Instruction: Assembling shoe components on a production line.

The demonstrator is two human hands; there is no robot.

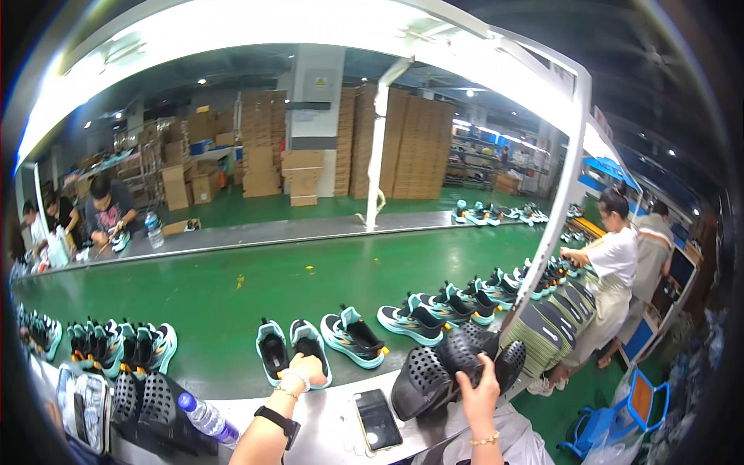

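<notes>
My left hand (308, 372), wearing a dark wristband and a bracelet, is closed at the opening of a black and mint sneaker (307, 338); its fingertips are partly hidden in the shoe. A matching sneaker (271, 350) stands just left of it, and another sneaker (353, 337) lies angled to the right. With thumb and fingers bent, my right hand (480, 390) grips a black perforated clog-shaped piece (460, 353). More such black pieces (420, 381) crowd around it. Between my forearms, a phone (377, 420) lies on the pale ledge (322, 418).
A green conveyor belt (256, 287) carries rows of sneakers (449, 304) on both sides. A bottle (208, 418) and black perforated pieces (159, 407) sit at the left. A white post (549, 248) rises at the right. Co-workers (616, 256) stand farther along; a blue stool (620, 415) is lower right.
</notes>
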